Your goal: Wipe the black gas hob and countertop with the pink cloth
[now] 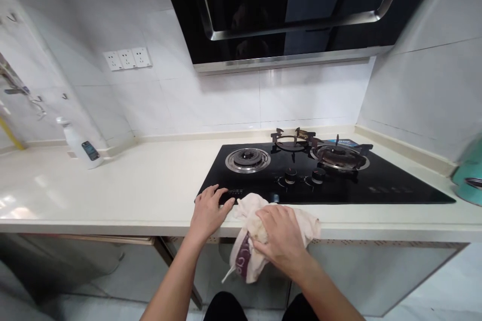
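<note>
We have our right hand point(282, 234) on a pale pink cloth point(253, 224), at the near edge of the white counter point(150, 185). Its fingers bend over the top and its thumb is on the left side, so the cloth is held in a bunch. We can't see the fingertips well, because they go down into the folds. The far end of the cloth lies on the near edge of the black stove point(259, 186). The rest hangs down over the front of the counter, with a purple band point(244, 260) and a small white string point(228, 274) showing.

Our left hand point(208, 214) has no cloth in it. Its fingers are spread apart and lie flat on the near left corner of the stove, with the wrist by the counter's edge. The two hands are near each other but do not touch.

On the stove, we see a round burner point(247, 159) on the left and two black knobs point(290, 175) in the middle. A dark metal pot stand point(293, 144) sits on the far side. Far to the left, a white bottle point(80, 144) stands on the counter.
</note>
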`<state>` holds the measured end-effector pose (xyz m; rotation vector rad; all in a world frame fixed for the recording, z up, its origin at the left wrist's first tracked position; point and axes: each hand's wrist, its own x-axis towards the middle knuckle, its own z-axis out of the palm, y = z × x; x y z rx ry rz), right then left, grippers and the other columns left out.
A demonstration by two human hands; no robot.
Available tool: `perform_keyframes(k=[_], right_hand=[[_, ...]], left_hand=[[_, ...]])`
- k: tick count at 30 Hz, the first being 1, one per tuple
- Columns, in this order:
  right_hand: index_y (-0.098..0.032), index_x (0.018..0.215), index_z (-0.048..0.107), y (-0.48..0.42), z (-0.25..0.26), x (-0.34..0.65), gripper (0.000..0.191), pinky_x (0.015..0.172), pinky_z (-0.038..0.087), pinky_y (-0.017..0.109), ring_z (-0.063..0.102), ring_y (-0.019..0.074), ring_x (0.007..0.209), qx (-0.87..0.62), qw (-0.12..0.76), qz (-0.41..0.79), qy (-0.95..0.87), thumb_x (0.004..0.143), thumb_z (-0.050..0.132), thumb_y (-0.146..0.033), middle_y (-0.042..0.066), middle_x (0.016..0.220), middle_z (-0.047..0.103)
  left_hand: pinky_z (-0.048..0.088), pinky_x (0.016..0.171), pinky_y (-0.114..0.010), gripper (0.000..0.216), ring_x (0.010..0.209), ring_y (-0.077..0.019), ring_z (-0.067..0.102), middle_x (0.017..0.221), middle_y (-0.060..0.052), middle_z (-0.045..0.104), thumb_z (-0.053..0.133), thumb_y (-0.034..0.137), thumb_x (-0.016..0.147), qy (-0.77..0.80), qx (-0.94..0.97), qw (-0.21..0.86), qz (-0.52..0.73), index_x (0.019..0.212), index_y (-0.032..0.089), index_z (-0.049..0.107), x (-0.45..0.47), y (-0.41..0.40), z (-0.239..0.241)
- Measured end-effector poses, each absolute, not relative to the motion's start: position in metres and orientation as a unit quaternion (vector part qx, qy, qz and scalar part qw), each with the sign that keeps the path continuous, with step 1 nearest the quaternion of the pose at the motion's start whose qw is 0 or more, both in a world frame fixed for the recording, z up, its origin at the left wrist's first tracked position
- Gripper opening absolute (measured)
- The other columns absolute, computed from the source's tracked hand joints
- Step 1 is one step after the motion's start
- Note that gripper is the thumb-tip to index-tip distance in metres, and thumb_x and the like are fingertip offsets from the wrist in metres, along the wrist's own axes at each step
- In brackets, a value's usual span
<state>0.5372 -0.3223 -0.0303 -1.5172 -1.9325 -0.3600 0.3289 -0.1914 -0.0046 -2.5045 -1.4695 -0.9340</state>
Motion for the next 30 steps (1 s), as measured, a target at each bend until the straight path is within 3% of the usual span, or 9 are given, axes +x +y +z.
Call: perform_keyframes(k=[10,17,23,30], right_hand=[[-0.020,0.115,0.065,-0.391,-0.048,0.741,0.044,0.102,0.041,0.050,0.062,0.0363,0.111,-0.731,0.328,-0.169,-0.574,0.088,0.051,-0.052,0.019,0.114,0.069],[-0.024,0.103,0.067,-0.429,-0.033,0.847,0.041,0.087,0.039,0.053,0.064,0.0391,0.105,-0.819,0.329,-0.148,-0.446,0.092,0.047,-0.058,0.024,0.109,0.071],[-0.029,0.084,0.062,-0.407,-0.025,0.793,0.037,0.070,0.036,0.050,0.061,0.0368,0.086,-0.868,0.220,-0.156,-0.416,0.093,0.043,-0.058,0.018,0.089,0.068],[-0.020,0.108,0.064,-0.346,-0.013,0.613,0.034,0.084,0.038,0.048,0.056,0.0337,0.097,-0.766,0.191,-0.196,-0.581,0.097,0.045,-0.046,0.015,0.104,0.065]], left_hand=[[0.045,0.112,-0.056,0.040,0.135,-0.0356,0.057,0.139,-0.015,0.066,0.058,0.051,0.096,-0.473,-0.819,0.034,-0.323,0.122,0.024,0.073,0.327,-0.189,-0.007],[0.043,0.112,-0.059,0.042,0.138,-0.0373,0.054,0.141,-0.018,0.064,0.058,0.049,0.097,-0.483,-0.820,0.023,-0.307,0.124,0.021,0.072,0.331,-0.194,-0.003],[0.044,0.111,-0.057,0.039,0.138,-0.0361,0.053,0.140,-0.017,0.064,0.060,0.049,0.097,-0.484,-0.816,0.030,-0.315,0.124,0.023,0.072,0.333,-0.198,-0.005],[0.044,0.111,-0.057,0.039,0.138,-0.0364,0.053,0.140,-0.017,0.064,0.061,0.050,0.097,-0.485,-0.815,0.017,-0.318,0.123,0.023,0.072,0.337,-0.201,-0.004]])
